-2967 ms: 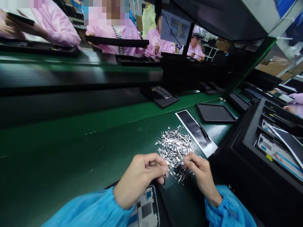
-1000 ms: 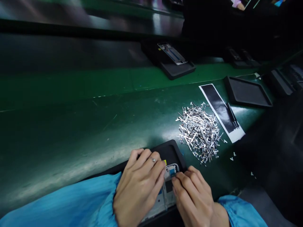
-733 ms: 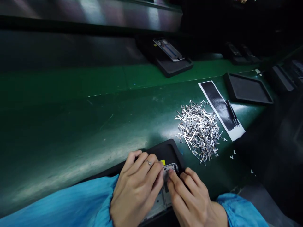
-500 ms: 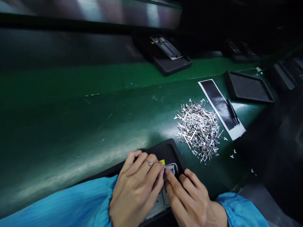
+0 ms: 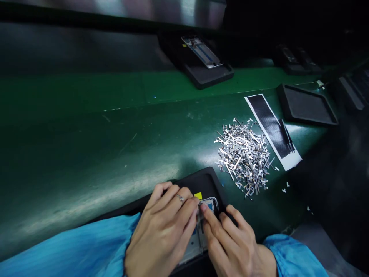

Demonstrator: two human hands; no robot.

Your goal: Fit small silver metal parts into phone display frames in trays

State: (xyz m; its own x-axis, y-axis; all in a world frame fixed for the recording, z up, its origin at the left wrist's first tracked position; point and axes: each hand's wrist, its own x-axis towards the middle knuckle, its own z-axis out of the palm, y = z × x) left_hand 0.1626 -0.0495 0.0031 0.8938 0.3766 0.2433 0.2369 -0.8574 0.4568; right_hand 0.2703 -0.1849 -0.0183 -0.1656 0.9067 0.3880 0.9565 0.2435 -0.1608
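Observation:
A phone frame (image 5: 193, 246) with a silvery rim and blue patches lies in a black tray (image 5: 198, 177) in front of me. My left hand (image 5: 167, 227), with a ring on one finger, bends over the frame's left side, its thumb and index finger drawn together at the rim. My right hand (image 5: 227, 238) reaches in from the right, fingers bent and index fingertip at the same spot on the rim. The fingertips almost meet there and hide whatever small piece may be between them. Beside them a yellow tab (image 5: 198, 196) sticks out at the frame's edge.
Right of the tray is a heap of small silvery strips (image 5: 243, 156), with a few loose bits nearby. A black-and-white sheet (image 5: 269, 123) carries dark strips. Behind it stands another black tray (image 5: 307, 104). Farther back, a second phone frame (image 5: 203, 53) rests on a tray.
The view has shifted slightly. Both hands stay at the same spot on the rim, with the left fingers a little back, showing more of the yellow tab.

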